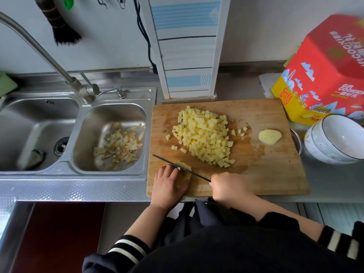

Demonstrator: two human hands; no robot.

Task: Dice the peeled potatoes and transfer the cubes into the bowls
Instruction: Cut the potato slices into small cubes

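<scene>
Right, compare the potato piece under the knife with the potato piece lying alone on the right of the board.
The potato piece under the black knife is held by the left hand and being cut by the knife in the right hand; the lone pale-yellow potato piece lies untouched, fully visible. Both rest on the wooden cutting board.

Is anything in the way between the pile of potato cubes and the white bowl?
Only a potato half, lying on the cutting board between the cubes and the bowl. Nothing else visible blocks the path.

sink (110,107) left of cutting board (275,174) | potato cubes (204,138) on board | bowls (334,138) right of board
</scene>
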